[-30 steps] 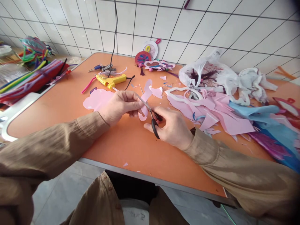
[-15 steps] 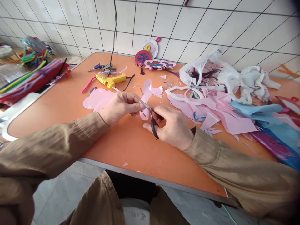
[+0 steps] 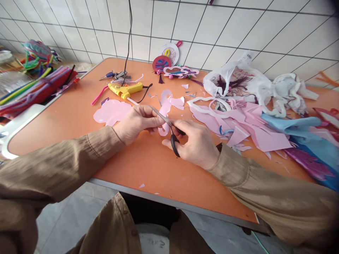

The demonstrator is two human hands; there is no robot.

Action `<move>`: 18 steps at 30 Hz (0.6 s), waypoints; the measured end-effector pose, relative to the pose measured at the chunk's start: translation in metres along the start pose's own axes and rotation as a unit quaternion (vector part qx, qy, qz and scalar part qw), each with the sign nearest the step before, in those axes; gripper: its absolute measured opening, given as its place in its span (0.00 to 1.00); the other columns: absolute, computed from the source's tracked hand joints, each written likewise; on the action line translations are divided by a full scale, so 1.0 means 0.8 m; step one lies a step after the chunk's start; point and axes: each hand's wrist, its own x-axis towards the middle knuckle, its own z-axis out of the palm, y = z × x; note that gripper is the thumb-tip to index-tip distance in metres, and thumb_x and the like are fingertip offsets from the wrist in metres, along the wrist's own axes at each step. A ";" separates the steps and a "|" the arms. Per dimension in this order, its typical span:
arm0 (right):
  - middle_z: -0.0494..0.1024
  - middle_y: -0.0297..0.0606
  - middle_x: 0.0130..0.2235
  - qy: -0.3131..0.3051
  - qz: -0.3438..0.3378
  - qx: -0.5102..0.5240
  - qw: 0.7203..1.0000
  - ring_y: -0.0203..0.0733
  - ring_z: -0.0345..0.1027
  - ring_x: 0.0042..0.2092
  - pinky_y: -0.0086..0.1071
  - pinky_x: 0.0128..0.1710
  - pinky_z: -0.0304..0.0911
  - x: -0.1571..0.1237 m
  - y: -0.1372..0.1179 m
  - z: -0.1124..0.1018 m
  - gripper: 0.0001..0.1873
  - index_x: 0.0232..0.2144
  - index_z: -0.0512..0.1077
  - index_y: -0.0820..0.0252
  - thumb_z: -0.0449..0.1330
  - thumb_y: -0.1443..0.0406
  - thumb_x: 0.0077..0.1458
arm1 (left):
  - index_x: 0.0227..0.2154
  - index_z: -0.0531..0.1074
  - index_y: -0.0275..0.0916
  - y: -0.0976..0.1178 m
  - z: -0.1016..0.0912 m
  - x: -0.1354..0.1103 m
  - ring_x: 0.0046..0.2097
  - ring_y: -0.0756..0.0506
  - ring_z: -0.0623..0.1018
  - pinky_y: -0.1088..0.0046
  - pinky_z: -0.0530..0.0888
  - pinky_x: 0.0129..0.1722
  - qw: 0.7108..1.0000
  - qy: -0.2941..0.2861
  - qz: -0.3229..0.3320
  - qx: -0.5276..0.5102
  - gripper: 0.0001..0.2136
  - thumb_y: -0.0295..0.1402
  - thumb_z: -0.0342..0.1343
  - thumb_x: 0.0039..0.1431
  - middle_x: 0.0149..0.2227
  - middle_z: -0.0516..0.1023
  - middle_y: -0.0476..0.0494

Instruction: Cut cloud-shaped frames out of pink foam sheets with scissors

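Observation:
Black-handled scissors (image 3: 173, 143) are in my right hand (image 3: 198, 143), whose thumb and fingers are in the handles. The blades lie across a curling strip of pink paper (image 3: 166, 106), pointing up and left. My left hand (image 3: 139, 123) pinches the paper beside the blades, fingertips close to the metal. Part of the paper hangs below the blades, and part of it is hidden by my left fingers. Just left of my left hand, a pink cloud-shaped cutout (image 3: 111, 112) lies flat on the orange table (image 3: 137, 169).
A yellow glue gun (image 3: 125, 90) lies behind my left hand, near keys (image 3: 120, 76). Pink scraps (image 3: 254, 130), blue material (image 3: 293, 123) and a white plastic bag (image 3: 238, 76) crowd the right. Finished-looking ornaments (image 3: 162, 64) lean at the tiled wall. Pipe cleaners (image 3: 39, 88) lie left.
The upper part of the pink paper strip has shifted slightly. Both hands and the scissors stay almost where they were.

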 end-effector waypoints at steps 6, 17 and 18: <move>0.70 0.33 0.27 -0.001 -0.006 0.011 1.000 0.40 0.63 0.29 0.37 0.33 0.60 -0.001 0.001 -0.001 0.15 0.32 0.72 0.55 0.67 0.51 0.57 | 0.24 0.80 0.34 -0.005 -0.001 0.001 0.26 0.51 0.75 0.77 0.70 0.25 1.000 0.004 -0.013 -0.026 0.13 0.37 0.75 0.45 0.26 0.83 0.41; 0.72 0.34 0.28 -0.006 -0.002 0.007 1.000 0.42 0.64 0.30 0.38 0.33 0.63 -0.001 0.002 0.000 0.13 0.36 0.74 0.56 0.67 0.54 0.56 | 0.24 0.81 0.34 -0.002 -0.005 0.002 0.27 0.51 0.75 0.77 0.71 0.26 1.000 0.010 0.012 0.009 0.10 0.35 0.74 0.47 0.25 0.82 0.42; 0.73 0.35 0.29 -0.008 0.000 0.003 1.000 0.42 0.65 0.30 0.38 0.33 0.63 -0.001 0.002 0.000 0.13 0.37 0.74 0.56 0.68 0.56 0.55 | 0.24 0.81 0.34 -0.001 -0.007 0.003 0.27 0.51 0.75 0.77 0.71 0.27 1.000 0.010 0.014 0.016 0.09 0.34 0.73 0.47 0.25 0.81 0.42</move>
